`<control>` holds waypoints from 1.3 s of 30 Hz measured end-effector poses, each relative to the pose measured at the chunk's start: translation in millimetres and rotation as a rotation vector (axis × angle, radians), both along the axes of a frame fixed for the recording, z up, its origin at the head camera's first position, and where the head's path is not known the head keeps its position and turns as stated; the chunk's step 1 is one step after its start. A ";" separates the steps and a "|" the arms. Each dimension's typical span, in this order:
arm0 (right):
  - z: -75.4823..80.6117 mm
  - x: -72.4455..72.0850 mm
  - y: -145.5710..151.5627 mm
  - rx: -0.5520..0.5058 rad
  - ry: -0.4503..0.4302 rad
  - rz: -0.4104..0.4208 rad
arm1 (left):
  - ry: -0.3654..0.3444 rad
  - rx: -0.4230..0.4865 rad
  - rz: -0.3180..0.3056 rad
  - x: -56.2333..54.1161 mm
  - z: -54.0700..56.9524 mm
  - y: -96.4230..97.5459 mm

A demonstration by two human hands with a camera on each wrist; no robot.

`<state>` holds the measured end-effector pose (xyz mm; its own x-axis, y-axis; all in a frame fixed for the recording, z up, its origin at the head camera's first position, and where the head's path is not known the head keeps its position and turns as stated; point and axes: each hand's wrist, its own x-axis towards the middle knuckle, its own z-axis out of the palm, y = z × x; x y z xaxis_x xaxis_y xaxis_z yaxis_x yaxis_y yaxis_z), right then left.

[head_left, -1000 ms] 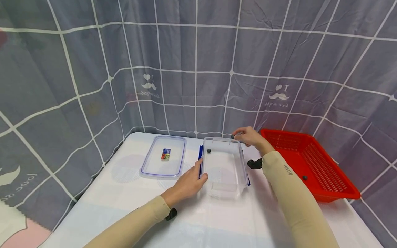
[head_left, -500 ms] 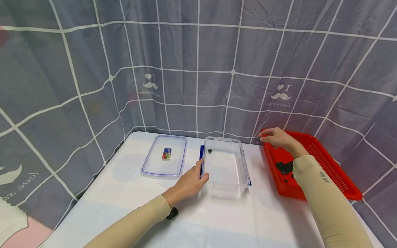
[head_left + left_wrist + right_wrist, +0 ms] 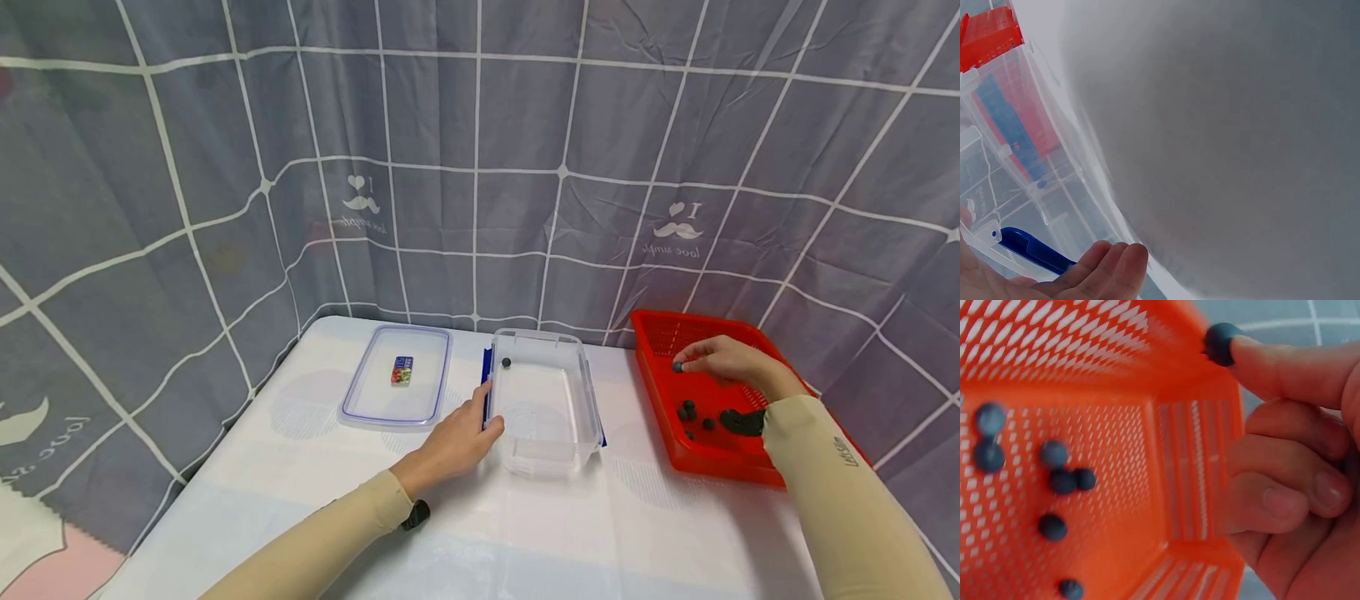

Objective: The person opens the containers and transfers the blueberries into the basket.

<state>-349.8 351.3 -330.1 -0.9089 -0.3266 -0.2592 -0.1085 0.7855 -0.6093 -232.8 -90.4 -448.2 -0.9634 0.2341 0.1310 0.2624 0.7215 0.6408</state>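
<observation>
In the head view my left hand point(image 3: 457, 446) holds the left side of a clear plastic food container point(image 3: 543, 417), thumb over the rim and fingers by the blue side latch point(image 3: 487, 375). One dark blueberry point(image 3: 506, 362) lies in the container's far left corner. My right hand point(image 3: 723, 362) is over the red plastic basket point(image 3: 652, 392), pinching another blueberry point(image 3: 1219, 344) between thumb and finger; the other fingers curl loosely. Several more blueberries point(image 3: 1063, 481) lie on the basket floor, some touching each other.
The container's lid point(image 3: 367, 400), clear with a blue seal and a printed label point(image 3: 402, 371), lies left of the container on the white-covered table point(image 3: 315, 475). A grey curtain with white grid lines point(image 3: 517, 208) hangs behind and beside the table.
My right hand has moved right with the blueberry, from the container's far edge across the basket's left wall and into the basket area. My left hand has stayed on the container.
</observation>
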 end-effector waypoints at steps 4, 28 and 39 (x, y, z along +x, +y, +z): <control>-8.4 2.7 14.6 -0.006 -0.078 0.008 | 0.000 -0.007 0.001 -0.1 -0.1 0.1; -30.8 4.6 23.8 -0.021 -0.049 -0.015 | -0.019 -0.004 0.008 -0.9 1.2 1.1; -9.9 -7.8 -55.2 -0.020 0.131 -0.006 | -0.026 0.003 0.014 0.5 1.6 2.1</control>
<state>-357.6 296.0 -340.0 -0.9364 -0.3252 -0.1322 -0.1835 0.7744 -0.6056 -232.3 -88.3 -446.6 -0.9696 0.2203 0.1070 0.2359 0.7232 0.6491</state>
